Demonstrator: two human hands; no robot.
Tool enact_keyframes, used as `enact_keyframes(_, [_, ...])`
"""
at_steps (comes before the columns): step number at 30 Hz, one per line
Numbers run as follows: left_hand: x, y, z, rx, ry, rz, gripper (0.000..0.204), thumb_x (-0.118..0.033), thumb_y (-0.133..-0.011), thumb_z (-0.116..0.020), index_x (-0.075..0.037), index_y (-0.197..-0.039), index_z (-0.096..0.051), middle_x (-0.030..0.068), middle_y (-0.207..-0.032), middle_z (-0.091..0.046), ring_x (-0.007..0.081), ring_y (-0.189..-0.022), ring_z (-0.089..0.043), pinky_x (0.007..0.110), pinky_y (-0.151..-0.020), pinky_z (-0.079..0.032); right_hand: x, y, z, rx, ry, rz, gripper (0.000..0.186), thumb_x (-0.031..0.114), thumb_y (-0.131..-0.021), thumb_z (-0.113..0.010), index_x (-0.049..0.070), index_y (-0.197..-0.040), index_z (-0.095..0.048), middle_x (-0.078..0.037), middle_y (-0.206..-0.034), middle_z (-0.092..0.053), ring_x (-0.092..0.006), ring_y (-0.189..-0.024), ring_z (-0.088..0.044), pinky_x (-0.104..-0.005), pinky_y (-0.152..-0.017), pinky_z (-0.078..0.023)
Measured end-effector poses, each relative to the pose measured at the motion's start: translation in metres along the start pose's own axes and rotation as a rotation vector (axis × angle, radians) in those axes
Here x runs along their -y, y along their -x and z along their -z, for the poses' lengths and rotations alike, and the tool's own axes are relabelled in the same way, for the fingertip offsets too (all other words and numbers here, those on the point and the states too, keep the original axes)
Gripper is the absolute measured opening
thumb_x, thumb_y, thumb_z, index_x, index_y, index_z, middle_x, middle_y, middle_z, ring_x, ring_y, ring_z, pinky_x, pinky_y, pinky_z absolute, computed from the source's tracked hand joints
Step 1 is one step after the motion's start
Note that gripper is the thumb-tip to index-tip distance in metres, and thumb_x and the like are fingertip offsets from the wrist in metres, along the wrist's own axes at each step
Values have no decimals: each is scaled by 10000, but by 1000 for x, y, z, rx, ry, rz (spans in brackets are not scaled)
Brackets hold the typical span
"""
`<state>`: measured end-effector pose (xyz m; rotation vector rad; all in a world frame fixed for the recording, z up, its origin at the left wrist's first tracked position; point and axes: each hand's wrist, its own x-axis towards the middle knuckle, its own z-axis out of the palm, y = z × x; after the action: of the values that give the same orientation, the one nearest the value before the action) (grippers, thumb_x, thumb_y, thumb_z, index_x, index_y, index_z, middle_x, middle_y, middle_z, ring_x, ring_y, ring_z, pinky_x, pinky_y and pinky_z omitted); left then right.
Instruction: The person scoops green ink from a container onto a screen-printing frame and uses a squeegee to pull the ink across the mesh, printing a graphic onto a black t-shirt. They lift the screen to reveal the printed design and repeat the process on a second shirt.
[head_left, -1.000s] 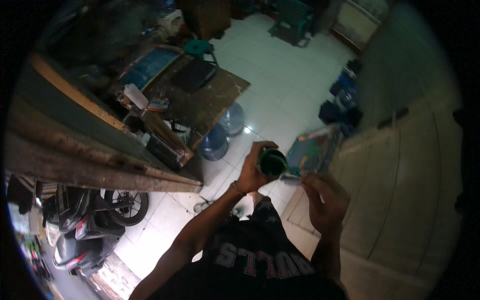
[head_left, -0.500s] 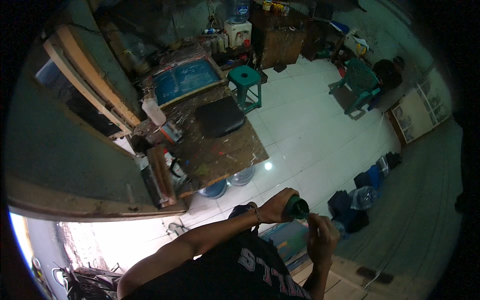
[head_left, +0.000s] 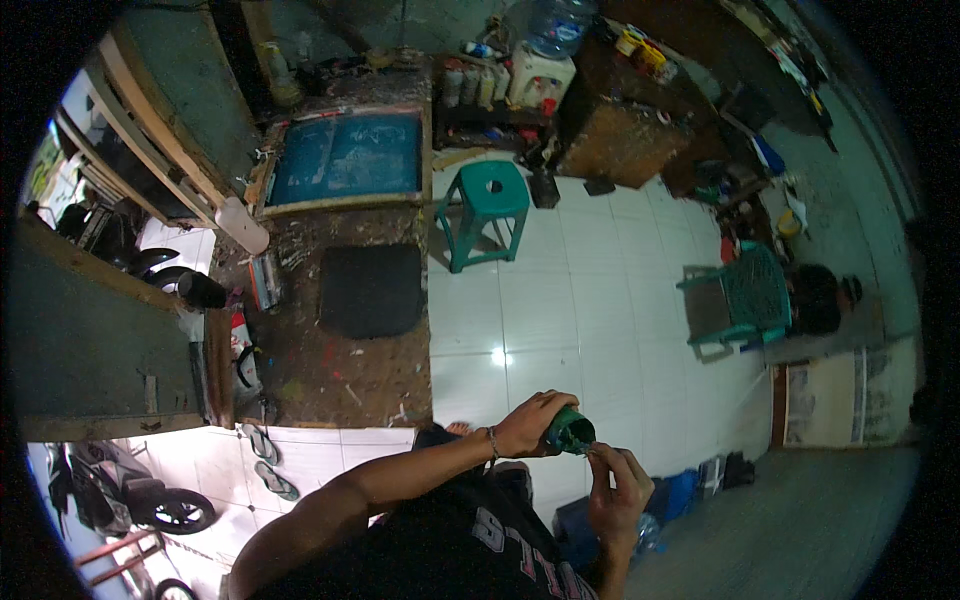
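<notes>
My left hand [head_left: 525, 425] is closed around a green-smeared cylindrical container [head_left: 568, 430], tilted with its open mouth facing right. My right hand [head_left: 618, 488] is pinched at that mouth on a small, thin implement, mostly hidden by the fingers. Up ahead on the left stands a paint-stained worktable [head_left: 370, 380] bearing a black pad [head_left: 370, 290], a blue framed screen [head_left: 345, 150] and a pale bottle [head_left: 240, 225].
A green stool [head_left: 490, 185] stands beside the table, a green chair [head_left: 755, 290] at the right. Behind are a water dispenser [head_left: 540, 75] and wooden cabinet [head_left: 610, 140]. Sandals [head_left: 265, 460] and a motorbike [head_left: 130, 485] are lower left; dark bundles [head_left: 680, 490] lie lower right.
The view has swung from the doorway and motorbike toward the worktable and room. Both hands still grip at the container, which now appears lower and tipped further rightward.
</notes>
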<state>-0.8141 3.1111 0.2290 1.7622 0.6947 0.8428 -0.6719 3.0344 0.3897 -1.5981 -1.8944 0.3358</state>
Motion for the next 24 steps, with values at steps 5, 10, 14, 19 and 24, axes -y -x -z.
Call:
enact_keyframes(5, [19, -89, 23, -174, 28, 78, 753, -77, -666, -836, -100, -1326, -474, 145, -1259, -561, 348, -1219, -532, 415, -1044, -447, -87, -119, 1, 114, -133, 39, 130, -3, -879, -689, -23, -1007, -675, -147, -820, -698, -226, -662, -679, -309, -591, -529])
enact_keyframes(10, [46, -174, 28, -482, 141, 257, 689, -24, -621, -799, -61, -1242, -501, 153, -1162, -599, 341, -1079, -630, 380, -915, -507, -175, -232, -23, 296, -445, -104, 175, 78, -918, -675, -36, -1052, -677, -139, -792, -709, -150, -666, -681, -270, -598, -525])
enact_keyframes(14, [55, -237, 49, -699, 115, 314, 664, -10, -599, -769, -61, -1211, -519, 119, -1106, -623, 255, -1063, -639, 342, -940, -493, -206, -327, -37, 456, -561, -16, 198, 96, -903, -692, -15, -1067, -683, -97, -818, -700, -114, -684, -642, -258, -600, -502])
enact_keyframes(19, [67, -288, 102, -930, 191, 212, 659, -74, -643, -826, -36, -1212, -496, 106, -1114, -630, 189, -1036, -636, 309, -919, -504, -197, -444, -60, 666, -566, 223, 245, 123, -872, -743, -6, -1073, -688, -75, -816, -681, -101, -695, -607, -252, -635, -496])
enact_keyframes(24, [100, -309, 177, -1071, 10, 237, 633, -112, -648, -854, -52, -1187, -527, 119, -1138, -626, 225, -1021, -655, 333, -884, -517, -157, -546, -119, 882, -724, 235, 341, 99, -909, -698, -1, -1221, -606, -56, -990, -664, -107, -816, -628, -260, -735, -516])
